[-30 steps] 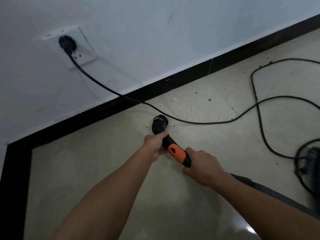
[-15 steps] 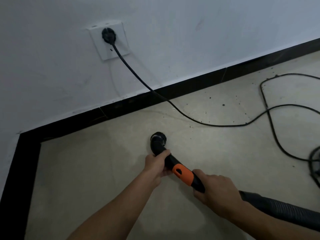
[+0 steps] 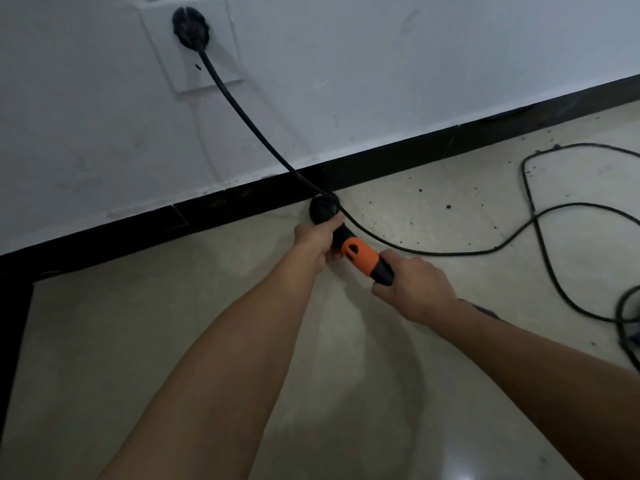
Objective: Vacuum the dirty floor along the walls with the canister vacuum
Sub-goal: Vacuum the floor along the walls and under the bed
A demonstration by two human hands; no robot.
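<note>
Both hands hold the vacuum's black and orange nozzle handle (image 3: 360,258). My left hand (image 3: 317,241) grips its front part just behind the round black brush head (image 3: 322,210). My right hand (image 3: 414,289) grips the rear end, where the hose is mostly hidden behind my forearm. The brush head sits on the beige floor (image 3: 138,334) right against the black baseboard (image 3: 225,206), under the power cord (image 3: 249,119). Dark crumbs (image 3: 449,206) lie scattered on the floor to the right of the nozzle.
The cord runs from a plug (image 3: 189,28) in the white wall socket (image 3: 194,53) down across the floor and loops at the right (image 3: 568,209). A dark baseboard corner (image 3: 14,306) closes the left side. Part of the canister shows at the right edge (image 3: 632,327).
The nozzle has moved forward and to the right, from open floor up to the baseboard beneath the cord. My view has come closer to the wall. Both hands keep their hold.
</note>
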